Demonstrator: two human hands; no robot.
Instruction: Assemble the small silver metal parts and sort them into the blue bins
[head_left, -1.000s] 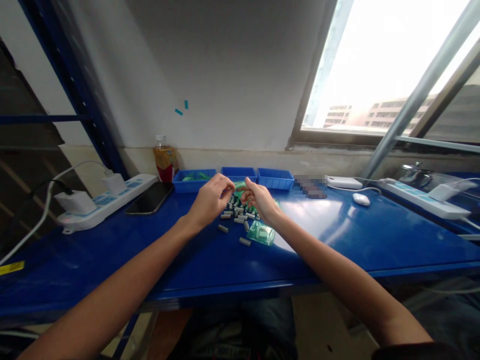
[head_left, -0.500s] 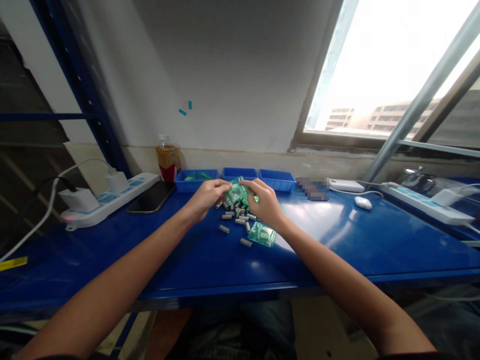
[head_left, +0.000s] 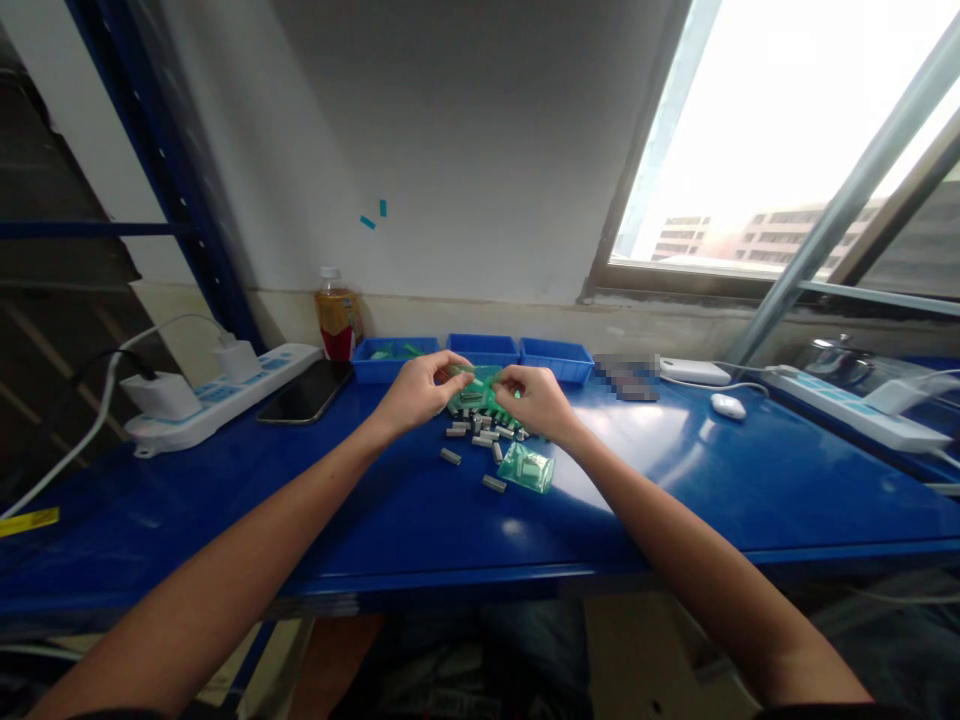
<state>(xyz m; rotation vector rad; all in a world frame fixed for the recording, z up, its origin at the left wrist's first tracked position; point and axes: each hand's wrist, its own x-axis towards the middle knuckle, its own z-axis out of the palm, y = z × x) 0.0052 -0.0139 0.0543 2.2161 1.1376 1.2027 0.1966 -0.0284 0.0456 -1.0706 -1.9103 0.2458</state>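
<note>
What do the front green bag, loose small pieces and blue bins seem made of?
Front green bag: likely thin, glossy plastic film; see-through, wrinkled. Loose pieces: probably metal, silvery-grey with bright highlights; coating unclear. Blue bins: likely rigid moulded plastic, smooth sheen, evenly coloured.

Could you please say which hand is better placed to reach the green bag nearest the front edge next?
Probably the right hand: it is nearer that bag; metal pieces lie between the bag and the left hand. Both appear to hold another green bag.

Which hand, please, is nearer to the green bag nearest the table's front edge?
Right: the right hand is just beyond the green bag, the left hand farther off, beyond it to the left.
</note>
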